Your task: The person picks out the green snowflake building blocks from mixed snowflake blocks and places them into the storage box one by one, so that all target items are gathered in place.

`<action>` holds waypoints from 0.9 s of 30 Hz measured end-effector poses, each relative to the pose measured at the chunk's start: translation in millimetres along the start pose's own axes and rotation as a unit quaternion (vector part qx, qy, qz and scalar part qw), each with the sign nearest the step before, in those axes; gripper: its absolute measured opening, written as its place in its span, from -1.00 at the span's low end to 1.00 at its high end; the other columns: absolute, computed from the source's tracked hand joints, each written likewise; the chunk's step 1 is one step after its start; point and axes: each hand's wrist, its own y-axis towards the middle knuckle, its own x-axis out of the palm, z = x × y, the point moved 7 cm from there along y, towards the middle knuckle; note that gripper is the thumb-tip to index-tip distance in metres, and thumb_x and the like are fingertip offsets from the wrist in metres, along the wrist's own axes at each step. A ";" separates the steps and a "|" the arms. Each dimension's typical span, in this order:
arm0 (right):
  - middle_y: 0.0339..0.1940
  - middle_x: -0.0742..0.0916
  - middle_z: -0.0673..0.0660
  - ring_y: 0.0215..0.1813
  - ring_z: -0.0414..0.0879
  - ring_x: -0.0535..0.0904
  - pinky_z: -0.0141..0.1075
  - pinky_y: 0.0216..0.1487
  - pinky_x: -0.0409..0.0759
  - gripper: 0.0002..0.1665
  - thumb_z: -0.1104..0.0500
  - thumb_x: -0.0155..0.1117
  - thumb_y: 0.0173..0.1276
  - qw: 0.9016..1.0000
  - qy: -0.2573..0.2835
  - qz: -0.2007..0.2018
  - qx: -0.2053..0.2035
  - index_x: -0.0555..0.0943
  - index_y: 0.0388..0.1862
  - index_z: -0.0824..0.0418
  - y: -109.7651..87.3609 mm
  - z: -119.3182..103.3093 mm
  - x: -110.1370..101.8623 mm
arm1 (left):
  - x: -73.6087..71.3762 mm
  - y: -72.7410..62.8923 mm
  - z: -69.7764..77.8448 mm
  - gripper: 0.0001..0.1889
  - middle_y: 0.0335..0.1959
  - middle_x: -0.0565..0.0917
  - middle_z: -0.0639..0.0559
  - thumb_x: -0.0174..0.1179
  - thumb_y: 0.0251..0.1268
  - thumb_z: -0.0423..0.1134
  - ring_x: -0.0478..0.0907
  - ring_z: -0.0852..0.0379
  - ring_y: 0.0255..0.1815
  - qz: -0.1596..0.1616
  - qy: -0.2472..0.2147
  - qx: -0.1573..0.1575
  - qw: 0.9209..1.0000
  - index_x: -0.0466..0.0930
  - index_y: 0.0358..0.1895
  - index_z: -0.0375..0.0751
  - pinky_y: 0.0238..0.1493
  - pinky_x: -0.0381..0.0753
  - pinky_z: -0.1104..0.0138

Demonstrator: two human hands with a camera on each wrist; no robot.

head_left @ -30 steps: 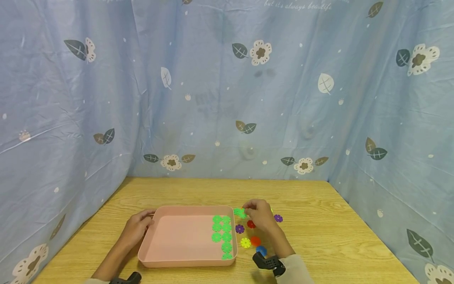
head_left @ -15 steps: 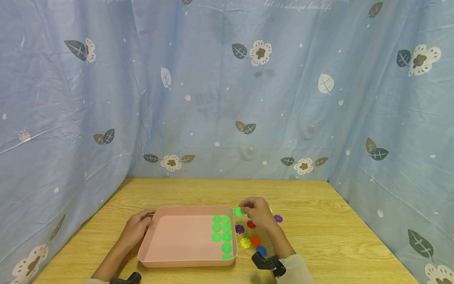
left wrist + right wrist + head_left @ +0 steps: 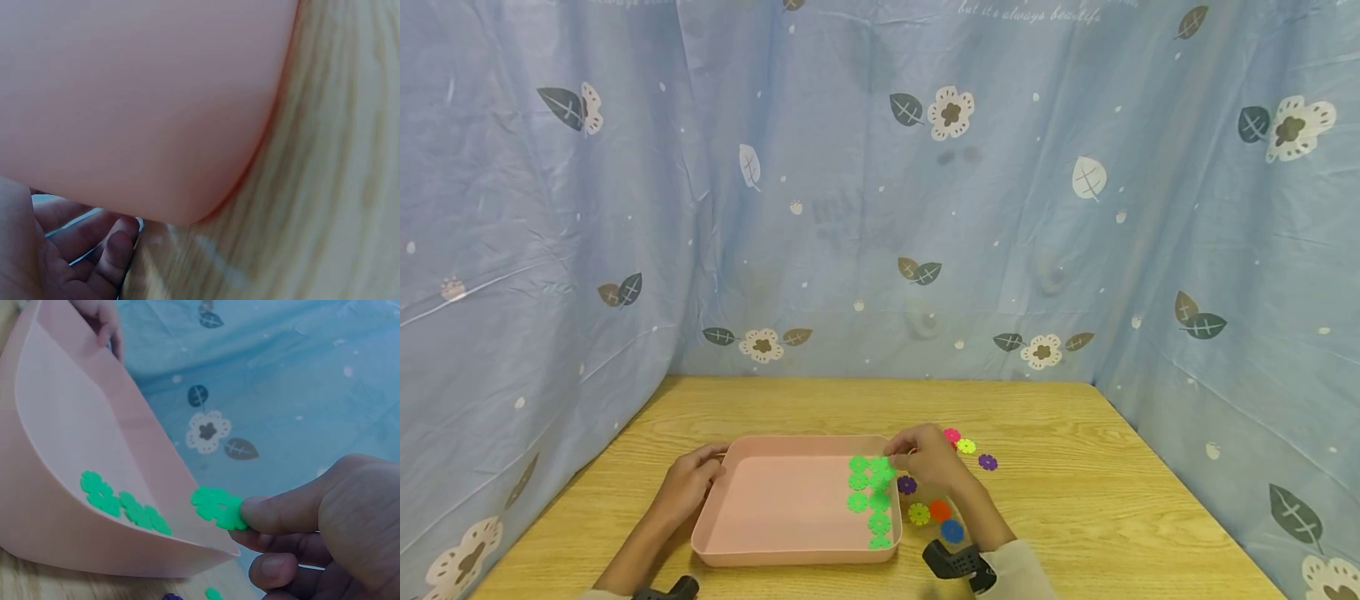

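My right hand (image 3: 928, 454) pinches a green snowflake disc (image 3: 212, 505) between thumb and forefinger, its other fingers curled below. The disc is above the right part of a pink tray (image 3: 790, 500), near the back right corner. Several green snowflake discs (image 3: 879, 523) lie along the tray's right side, in two columns. At the tray's left edge, my left hand (image 3: 683, 487) holds the wall near the back corner. In the left wrist view its bent fingers (image 3: 115, 256) show beside the outside of the wall; the part of the grip behind the tray is hidden.
Loose discs lie on the wooden table (image 3: 1075, 500) right of the tray: purple (image 3: 988, 462), yellow (image 3: 919, 514), orange (image 3: 940, 511), blue (image 3: 952, 531) and pink (image 3: 952, 435). A blue patterned curtain (image 3: 880, 208) surrounds the table's back and sides.
My right hand has taken a green disc from the table and carried it left, over the tray's right wall. Pink and yellow discs behind it are now uncovered. My left hand stays put.
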 end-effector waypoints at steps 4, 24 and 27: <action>-0.43 0.70 0.02 -0.34 -0.11 0.60 -0.31 -0.33 0.63 -0.93 0.38 0.35 0.34 1.000 0.009 -0.013 0.002 0.75 -0.27 0.39 -0.5 -2.2 6.4 | 0.5 -0.6 -0.4 -0.55 0.20 0.62 -0.35 0.00 0.45 -0.35 0.65 0.06 -0.18 -0.003 -0.003 0.000 1.000 0.49 0.35 -0.39 -0.23 0.63 0.31; -0.46 0.76 0.01 -0.38 -0.18 0.63 -0.34 -0.34 0.63 -0.92 0.43 0.48 0.16 0.996 -0.002 -0.085 0.016 0.78 -0.45 0.30 -3.6 -21.5 40.2 | 0.9 -0.7 0.5 -0.55 0.19 0.62 -0.37 -0.01 0.45 -0.36 0.64 0.05 -0.17 -0.004 -0.013 -0.001 1.000 0.47 0.34 -0.42 -0.25 0.63 0.30; -0.49 0.75 -0.03 -0.40 -0.21 0.61 -0.35 -0.37 0.61 -0.88 0.42 0.49 0.15 0.996 -0.022 -0.086 0.021 0.78 -0.49 0.24 -4.6 -21.1 45.6 | 0.8 -0.4 0.5 -0.55 0.18 0.63 -0.36 -0.01 0.45 -0.36 0.64 0.06 -0.19 -0.003 -0.010 -0.001 1.000 0.48 0.34 -0.42 -0.26 0.62 0.30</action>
